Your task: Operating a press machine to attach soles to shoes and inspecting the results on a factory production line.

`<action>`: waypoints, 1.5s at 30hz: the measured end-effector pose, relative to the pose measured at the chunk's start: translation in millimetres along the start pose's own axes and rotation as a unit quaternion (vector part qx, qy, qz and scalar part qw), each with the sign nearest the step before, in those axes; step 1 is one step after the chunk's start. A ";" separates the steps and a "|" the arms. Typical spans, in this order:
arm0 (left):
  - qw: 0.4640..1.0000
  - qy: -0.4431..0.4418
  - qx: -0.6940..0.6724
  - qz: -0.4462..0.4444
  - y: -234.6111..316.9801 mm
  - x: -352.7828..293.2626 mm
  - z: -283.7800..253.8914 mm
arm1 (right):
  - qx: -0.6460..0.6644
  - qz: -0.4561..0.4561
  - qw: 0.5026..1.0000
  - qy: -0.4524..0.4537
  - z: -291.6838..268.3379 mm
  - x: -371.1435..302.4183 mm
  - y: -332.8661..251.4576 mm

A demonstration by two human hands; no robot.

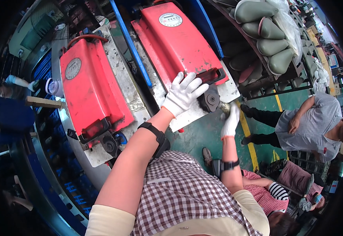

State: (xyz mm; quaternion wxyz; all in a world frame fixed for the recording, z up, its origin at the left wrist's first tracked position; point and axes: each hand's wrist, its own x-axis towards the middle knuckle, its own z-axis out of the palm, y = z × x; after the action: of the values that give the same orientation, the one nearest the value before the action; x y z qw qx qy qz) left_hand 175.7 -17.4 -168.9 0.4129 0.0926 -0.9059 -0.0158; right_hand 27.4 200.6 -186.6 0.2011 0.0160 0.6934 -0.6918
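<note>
My left hand, in a white knit glove, lies with fingers outstretched over the near end of a red metal machine cover, just left of its black handle. In front of that handle is a dark, rounded clamp-like fitting with a round bolt head. A worn, brass-coloured cylindrical handle sticks out from this fitting to the right. Around its outer end closes my right hand, also white-gloved and slightly blurred; its fingertips are partly hidden.
A second red machine cover stands to the left, past a blue rail. Grey-green shoe lasts fill a rack at the upper right. One person stands on the right; another, in red checks, is close at my lower right.
</note>
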 end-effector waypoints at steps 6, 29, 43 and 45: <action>0.995 -0.063 -0.083 -0.003 -9.1 5.8 -20.3 | -0.421 -0.362 0.819 0.146 47.1 59.4 0.3; 0.839 -0.315 0.072 -0.438 -48.4 -149.3 -294.4 | -0.598 -0.247 0.751 -0.134 42.3 109.3 -25.0; 0.741 -0.430 -0.036 -0.514 -70.4 -130.0 -295.4 | -0.631 -0.160 0.744 -0.148 48.0 132.4 -18.1; 0.736 -0.430 -0.035 -0.522 -69.4 -130.6 -296.7 | -0.608 -0.131 0.766 -0.164 47.8 135.3 -17.1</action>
State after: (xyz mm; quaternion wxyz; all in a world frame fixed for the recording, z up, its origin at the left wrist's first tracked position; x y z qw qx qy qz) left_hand 493.1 -47.7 -78.1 -0.0912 0.5193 -0.7954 -0.2989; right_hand -89.7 119.1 -209.2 0.1873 -0.3142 0.9206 -0.1370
